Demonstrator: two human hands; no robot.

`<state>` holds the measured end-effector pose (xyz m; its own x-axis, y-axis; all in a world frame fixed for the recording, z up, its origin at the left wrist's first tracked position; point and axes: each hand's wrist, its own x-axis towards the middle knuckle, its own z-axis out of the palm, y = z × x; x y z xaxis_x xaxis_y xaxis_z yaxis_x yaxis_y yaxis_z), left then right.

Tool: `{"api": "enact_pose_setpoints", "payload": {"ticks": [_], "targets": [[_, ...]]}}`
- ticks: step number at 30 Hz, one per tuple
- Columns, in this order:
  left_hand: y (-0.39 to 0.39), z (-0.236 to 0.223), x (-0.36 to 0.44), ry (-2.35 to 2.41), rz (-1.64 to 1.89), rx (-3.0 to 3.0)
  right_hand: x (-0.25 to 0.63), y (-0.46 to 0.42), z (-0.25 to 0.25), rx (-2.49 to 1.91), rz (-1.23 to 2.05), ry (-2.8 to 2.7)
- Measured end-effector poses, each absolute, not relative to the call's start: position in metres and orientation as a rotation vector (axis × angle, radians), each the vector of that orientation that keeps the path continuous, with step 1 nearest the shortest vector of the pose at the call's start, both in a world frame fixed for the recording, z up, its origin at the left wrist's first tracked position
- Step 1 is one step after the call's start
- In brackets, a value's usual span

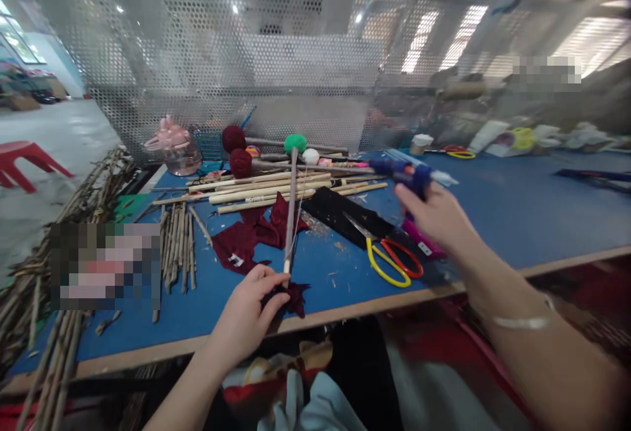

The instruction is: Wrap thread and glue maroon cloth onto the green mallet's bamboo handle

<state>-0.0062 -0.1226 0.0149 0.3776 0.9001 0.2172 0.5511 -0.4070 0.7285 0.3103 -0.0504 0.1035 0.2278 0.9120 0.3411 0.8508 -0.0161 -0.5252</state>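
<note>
Pinches the pale near end of a slim grey wooden stick [291, 214] between thumb and fingers of the left hand [252, 309], beside a dark-red cloth scrap [297, 299] at the front of the blue desk [340, 293]. Points the stick away toward a round green ball [296, 142]. Grips a blue gun-shaped tool [407, 173], probably a glue gun though blurred, in the right hand [434, 213], above steel scissors with yellow and red handles [388, 265].

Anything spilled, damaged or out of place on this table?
Small debris is scattered on the blue table beside the black cloth, which looks untidy. A thin pale strand, perhaps glue, trails beside the stick in the left hand. Nothing looks clearly damaged; the right hand's blue tool is too blurred to judge.
</note>
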Motion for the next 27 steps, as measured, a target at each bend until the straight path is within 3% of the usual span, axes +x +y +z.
{"api": "enact_pose_setpoints", "payload": {"ticks": [6, 9, 27], "targets": [[-0.122, 0.013, 0.001, 1.279, 0.614, 2.259, 0.255, -0.147, 0.039, -1.495, 0.872, -1.518], [-0.124, 0.013, -0.002, 1.255, 0.691, 2.233, 0.234, -0.162, 0.015, -1.412, 1.012, -1.37], [-0.129, 0.001, -0.021, 1.281, 0.879, 2.135, 0.226, -0.169, 0.019, -1.483, 0.51, -2.031]]}}
